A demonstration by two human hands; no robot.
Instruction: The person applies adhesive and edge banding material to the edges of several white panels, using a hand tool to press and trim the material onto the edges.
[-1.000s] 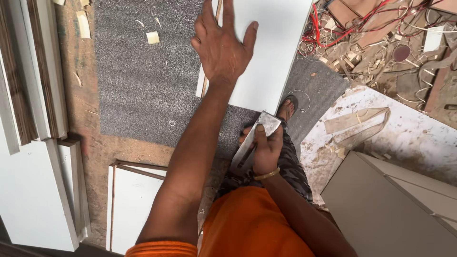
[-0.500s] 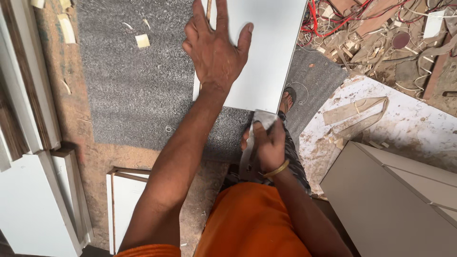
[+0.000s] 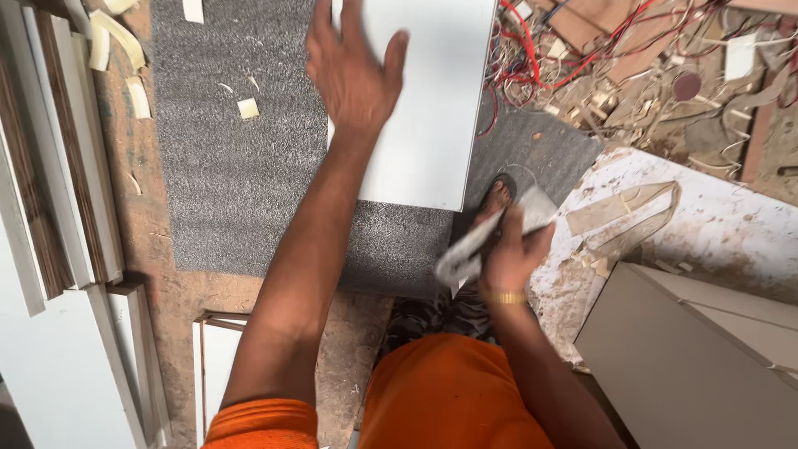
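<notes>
Resting on the white panel (image 3: 432,108), left hand (image 3: 353,75) spread flat over its left edge, fingers (image 3: 392,51) released and grasping nothing; panel lying on grey carpet (image 3: 241,175), lower right corner near a sandalled foot (image 3: 496,199). Clenched just below that corner, right hand (image 3: 511,254), fingers grasping a crumpled grey-white cloth (image 3: 474,245). Right of panel: tangled red wires (image 3: 532,58) and wood scraps (image 3: 657,100); left of carpet: stacked white boards (image 3: 58,166).
</notes>
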